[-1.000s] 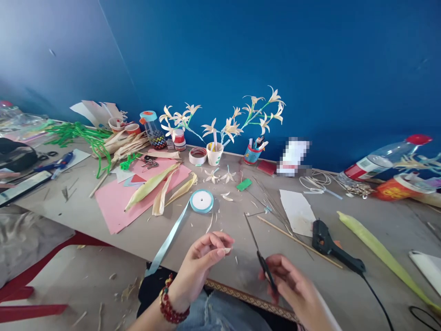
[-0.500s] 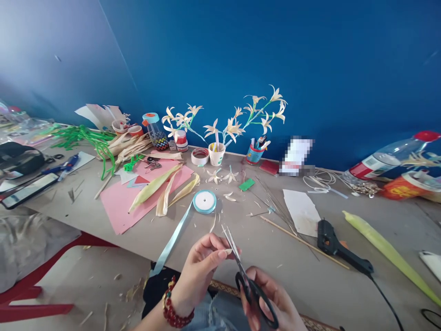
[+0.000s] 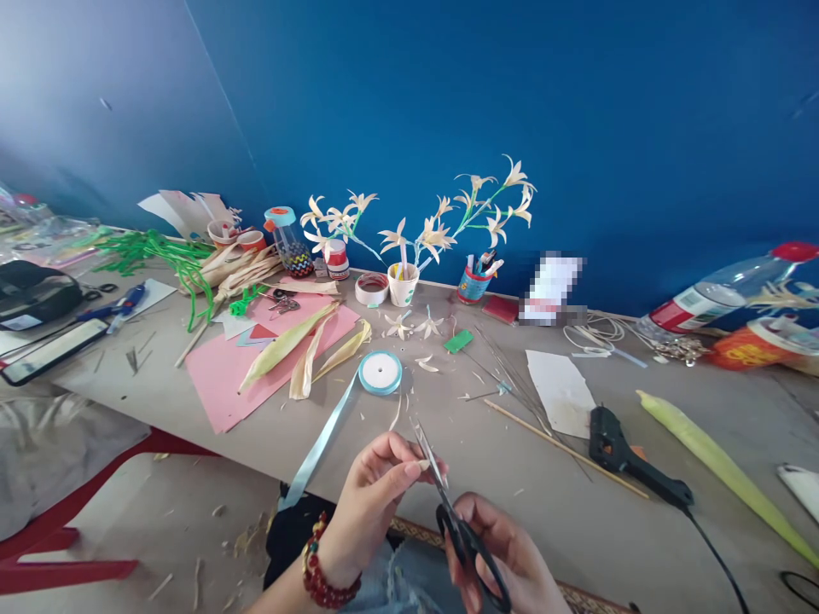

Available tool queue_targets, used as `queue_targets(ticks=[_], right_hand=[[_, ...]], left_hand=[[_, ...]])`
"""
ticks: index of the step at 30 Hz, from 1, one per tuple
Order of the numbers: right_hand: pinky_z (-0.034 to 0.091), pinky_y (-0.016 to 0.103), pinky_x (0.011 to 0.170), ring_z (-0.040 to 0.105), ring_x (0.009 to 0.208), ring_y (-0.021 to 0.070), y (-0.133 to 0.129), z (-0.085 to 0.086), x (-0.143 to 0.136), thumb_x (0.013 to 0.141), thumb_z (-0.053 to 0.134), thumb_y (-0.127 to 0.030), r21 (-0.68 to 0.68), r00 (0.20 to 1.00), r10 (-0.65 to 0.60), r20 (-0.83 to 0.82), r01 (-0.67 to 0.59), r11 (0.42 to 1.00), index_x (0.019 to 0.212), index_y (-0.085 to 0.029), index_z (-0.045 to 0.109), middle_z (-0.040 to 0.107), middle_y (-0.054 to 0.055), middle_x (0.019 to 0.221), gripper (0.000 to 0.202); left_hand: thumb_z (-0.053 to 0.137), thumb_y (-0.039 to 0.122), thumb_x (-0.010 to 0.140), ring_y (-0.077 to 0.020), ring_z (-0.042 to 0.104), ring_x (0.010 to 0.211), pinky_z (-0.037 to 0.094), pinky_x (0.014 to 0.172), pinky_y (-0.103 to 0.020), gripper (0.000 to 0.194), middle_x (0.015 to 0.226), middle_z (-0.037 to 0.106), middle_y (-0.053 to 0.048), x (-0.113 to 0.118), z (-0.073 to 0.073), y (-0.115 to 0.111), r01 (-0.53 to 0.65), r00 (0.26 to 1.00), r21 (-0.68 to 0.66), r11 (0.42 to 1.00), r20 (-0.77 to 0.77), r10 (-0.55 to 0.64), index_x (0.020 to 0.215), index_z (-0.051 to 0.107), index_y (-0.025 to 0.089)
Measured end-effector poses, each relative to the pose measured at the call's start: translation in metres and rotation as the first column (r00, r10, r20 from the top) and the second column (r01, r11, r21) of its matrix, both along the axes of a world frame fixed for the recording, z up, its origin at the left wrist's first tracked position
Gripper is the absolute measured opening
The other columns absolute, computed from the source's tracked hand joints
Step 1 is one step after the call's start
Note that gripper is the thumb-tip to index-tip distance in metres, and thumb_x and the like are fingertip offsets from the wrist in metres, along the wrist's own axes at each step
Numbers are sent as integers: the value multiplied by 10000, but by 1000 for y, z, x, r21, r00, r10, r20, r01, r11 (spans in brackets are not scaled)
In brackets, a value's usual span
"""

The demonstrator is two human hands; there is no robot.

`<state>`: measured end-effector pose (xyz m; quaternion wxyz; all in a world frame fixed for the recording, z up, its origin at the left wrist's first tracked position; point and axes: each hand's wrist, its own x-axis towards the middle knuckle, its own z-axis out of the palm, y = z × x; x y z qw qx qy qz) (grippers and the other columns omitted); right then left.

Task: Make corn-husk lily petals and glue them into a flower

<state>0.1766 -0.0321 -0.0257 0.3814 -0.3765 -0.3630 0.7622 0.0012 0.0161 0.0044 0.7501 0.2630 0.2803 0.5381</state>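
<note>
My left hand (image 3: 382,479) is closed in a pinch on a small pale piece of husk (image 3: 423,465), mostly hidden by the fingertips. Black-handled scissors (image 3: 446,500) are in my right hand (image 3: 512,554), fingers through the loops. Their blades point up and away, nearly together, crossing right at the pinched fingertips. Just beyond the hands lies a roll of light blue ribbon (image 3: 380,373), its loose end trailing toward the table edge. Two small pale husk flowers (image 3: 397,325) and curled petal scraps (image 3: 426,364) rest behind it.
Husk flowers on stems stand in a paper cup (image 3: 403,290) by the blue wall. Husks (image 3: 287,348) lie on pink paper (image 3: 214,388) at left. To the right are thin wires, a wooden stick (image 3: 563,448), a black glue gun (image 3: 630,460) and a green husk (image 3: 723,469).
The scissor blades have come closer together, and the handles have closed slightly in my right hand. My left hand has stayed in place with its pinch.
</note>
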Motion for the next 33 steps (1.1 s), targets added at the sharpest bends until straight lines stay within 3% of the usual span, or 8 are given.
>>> queue_targets(ticks=[33], right_hand=[[403, 160, 407, 429, 365, 31, 0, 1, 0, 671, 796, -673, -44, 1000, -15, 11, 16, 999, 868, -198, 511, 627, -23, 613, 588]], left_hand=[[745, 214, 834, -183, 688, 833, 481, 802, -287, 158, 798, 710, -44, 3, 3, 1, 6, 999, -12, 1000, 33, -6, 729, 639, 161]])
